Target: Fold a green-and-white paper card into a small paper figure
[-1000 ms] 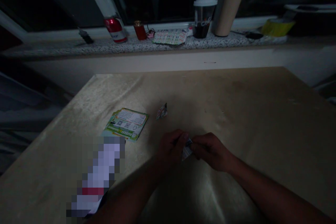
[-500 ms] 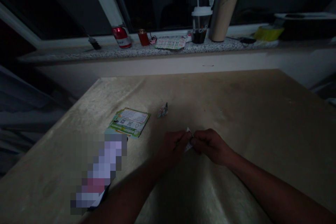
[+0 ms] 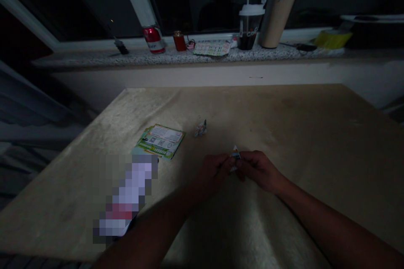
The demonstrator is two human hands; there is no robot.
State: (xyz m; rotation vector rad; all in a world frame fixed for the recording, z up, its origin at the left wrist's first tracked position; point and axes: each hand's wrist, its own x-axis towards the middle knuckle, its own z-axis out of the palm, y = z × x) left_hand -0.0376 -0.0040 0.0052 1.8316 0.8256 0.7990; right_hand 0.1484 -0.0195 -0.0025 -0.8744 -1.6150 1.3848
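Observation:
Between my two hands, just above the table, is a small folded piece of printed paper [image 3: 235, 151] with a pointed top. My left hand [image 3: 217, 170] pinches its left side between thumb and fingers. On the other side, my right hand [image 3: 257, 168] has its thumb and fingertips closed on the same paper. The fingers cover much of it. A little beyond my hands lies a small folded printed paper piece [image 3: 200, 128] with an upturned tip. Flat green and white printed sheets [image 3: 162, 139] rest to the left.
A blurred-out phone-like object [image 3: 129, 197] lies on the table [image 3: 299, 126] beside my left forearm. Along the stone windowsill [image 3: 126, 59] stand a red can [image 3: 153, 40], a red jar [image 3: 179, 42], a lidded cup with a straw [image 3: 249, 29], a cardboard tube [image 3: 280, 12] and yellow tape [image 3: 333, 39].
The paper in my hands has turned, so its pointed tip now stands up above my fingers. Both hands keep their pinch and have shifted slightly up and right; the camera view has moved a little.

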